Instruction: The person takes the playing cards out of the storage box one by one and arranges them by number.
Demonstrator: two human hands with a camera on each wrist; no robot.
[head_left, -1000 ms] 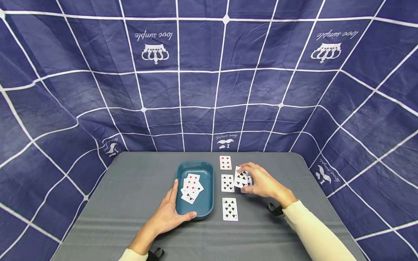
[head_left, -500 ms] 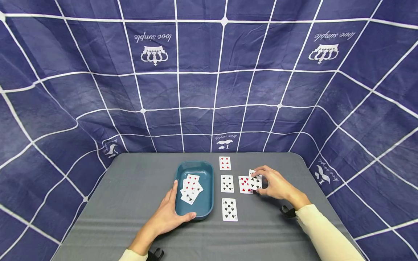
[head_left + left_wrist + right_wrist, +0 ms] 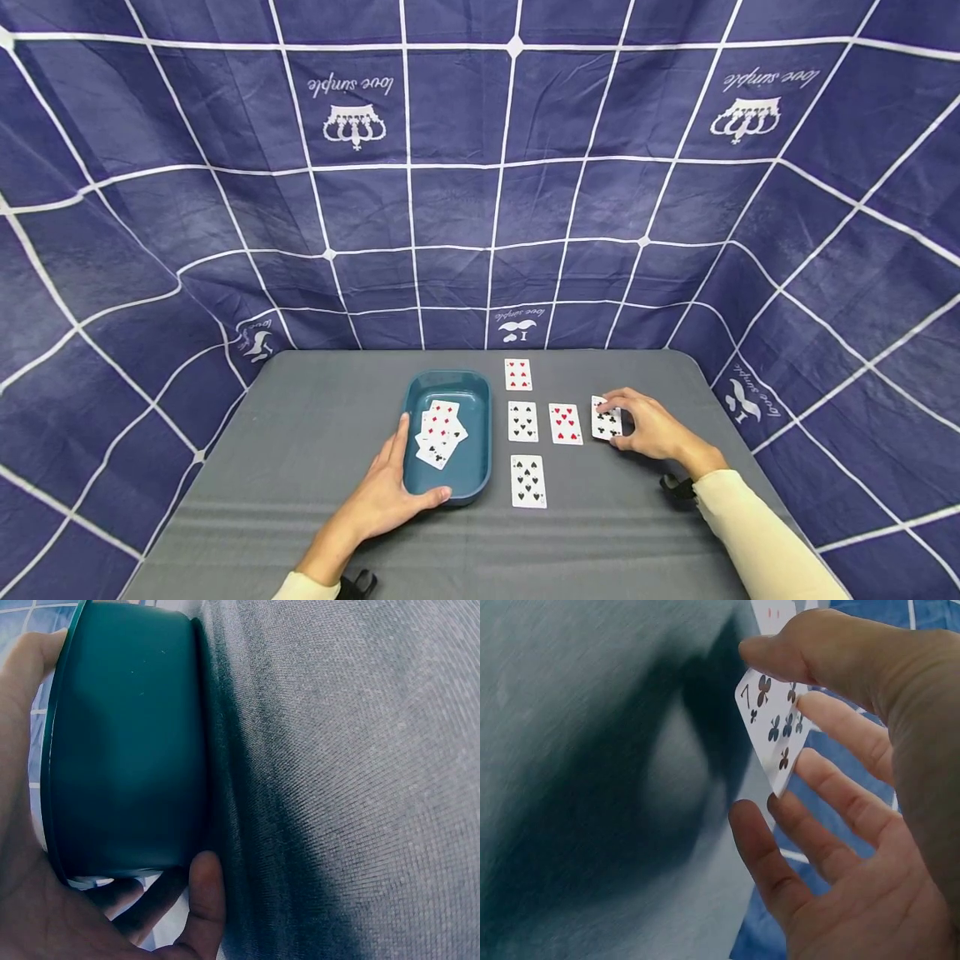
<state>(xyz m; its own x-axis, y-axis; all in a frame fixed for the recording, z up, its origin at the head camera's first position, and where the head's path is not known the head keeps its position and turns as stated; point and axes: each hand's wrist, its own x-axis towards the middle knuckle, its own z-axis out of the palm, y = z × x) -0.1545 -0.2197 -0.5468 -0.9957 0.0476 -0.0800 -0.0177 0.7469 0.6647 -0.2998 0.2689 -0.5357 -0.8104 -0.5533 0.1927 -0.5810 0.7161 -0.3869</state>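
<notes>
My right hand (image 3: 651,429) holds a clubs playing card (image 3: 606,422) by its edges, between thumb and fingers, at the right end of a row of cards. In the right wrist view this clubs card (image 3: 775,720) shows a 7 in its corner. Whether it touches the table cannot be told. My left hand (image 3: 386,492) lies against a blue-green tray (image 3: 468,479), its straight fingers along the left side and the thumb at the near edge. The left wrist view shows the tray's outer wall (image 3: 127,742). Inside the tray, a loose pile of playing cards (image 3: 441,433) overlaps.
A hearts card (image 3: 566,424) lies just left of the held card. Beside the tray stand a column of three cards: a hearts card (image 3: 517,374), a spades card (image 3: 522,422) and a nearer spades card (image 3: 528,482). Blue checked cloth (image 3: 480,208) encloses the grey table (image 3: 322,408).
My right hand has carried the clubs card rightward, from over the hearts card to beside it, uncovering that hearts card. The left hand and the tray have stayed put.
</notes>
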